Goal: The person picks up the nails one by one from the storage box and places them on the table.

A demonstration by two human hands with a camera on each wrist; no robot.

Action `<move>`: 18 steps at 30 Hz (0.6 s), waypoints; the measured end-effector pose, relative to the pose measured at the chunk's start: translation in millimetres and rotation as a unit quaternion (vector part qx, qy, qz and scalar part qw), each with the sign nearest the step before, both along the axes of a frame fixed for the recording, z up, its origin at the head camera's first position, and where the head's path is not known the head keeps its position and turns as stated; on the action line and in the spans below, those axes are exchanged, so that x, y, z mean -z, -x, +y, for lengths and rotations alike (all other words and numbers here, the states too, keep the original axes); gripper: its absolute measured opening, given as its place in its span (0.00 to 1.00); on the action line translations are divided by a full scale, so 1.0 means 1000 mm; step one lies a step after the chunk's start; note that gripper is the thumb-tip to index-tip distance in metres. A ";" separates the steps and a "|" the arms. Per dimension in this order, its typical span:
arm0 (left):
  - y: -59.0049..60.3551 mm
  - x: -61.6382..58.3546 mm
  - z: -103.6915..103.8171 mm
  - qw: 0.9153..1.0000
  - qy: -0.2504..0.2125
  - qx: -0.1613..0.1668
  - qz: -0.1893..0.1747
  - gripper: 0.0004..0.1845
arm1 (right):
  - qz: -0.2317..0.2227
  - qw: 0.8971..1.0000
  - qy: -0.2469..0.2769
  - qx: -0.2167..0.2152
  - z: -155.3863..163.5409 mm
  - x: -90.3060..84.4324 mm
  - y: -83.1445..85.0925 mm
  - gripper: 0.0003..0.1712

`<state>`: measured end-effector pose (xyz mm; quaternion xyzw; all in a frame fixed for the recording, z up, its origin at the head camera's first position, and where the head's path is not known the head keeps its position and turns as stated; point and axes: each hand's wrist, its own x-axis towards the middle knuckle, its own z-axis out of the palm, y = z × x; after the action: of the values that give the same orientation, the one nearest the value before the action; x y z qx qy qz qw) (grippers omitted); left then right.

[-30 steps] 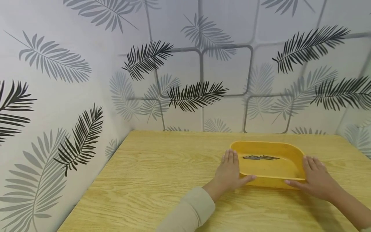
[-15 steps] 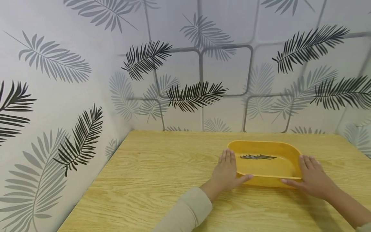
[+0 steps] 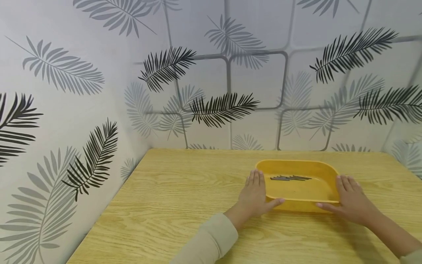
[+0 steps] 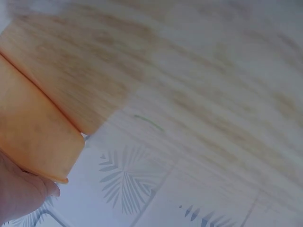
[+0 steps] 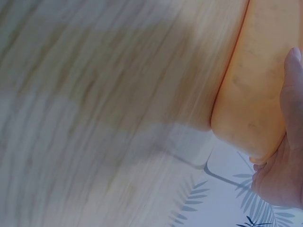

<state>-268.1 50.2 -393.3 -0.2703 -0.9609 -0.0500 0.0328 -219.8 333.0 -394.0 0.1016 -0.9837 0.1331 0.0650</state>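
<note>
Yellow tray (image 3: pixel 298 206), left hand (image 3: pixel 253 198) and right hand (image 3: pixel 354 202) all sit slightly farther left on the wooden table (image 3: pixel 165 198) than in the earlier frame, the thin dark rods (image 3: pixel 291 178) shifting along inside. Left of the tray, the left hand presses nearly straight fingers flat against its side wall, thumb reaching onto the near wall; the right hand mirrors this at the tray's right side. Neither hand is clenched: they brace the tray between them. It stands upright on the table, and the rods lie loosely bunched, roughly parallel, on its floor toward the far side, left of its middle. Nearer than the tray, to its left, is a pale sleeve (image 3: pixel 211 234); behind it rises a leaf-patterned wall (image 3: pixel 257 80).
</note>
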 end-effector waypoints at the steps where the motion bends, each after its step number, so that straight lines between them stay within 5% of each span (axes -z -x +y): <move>1: 0.000 0.000 -0.001 1.000 0.001 0.000 0.001 0.54 | 0.000 1.000 0.000 0.000 -0.001 0.000 0.000 0.63; 18: -0.002 0.000 -0.016 1.000 0.000 0.002 0.007 0.54 | 0.003 1.000 0.000 0.001 -0.013 0.001 0.002 0.65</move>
<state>-266.3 34.3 -392.9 -0.2721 -0.9603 -0.0480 0.0392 -221.6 319.5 -395.2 0.1010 -0.9837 0.1325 0.0678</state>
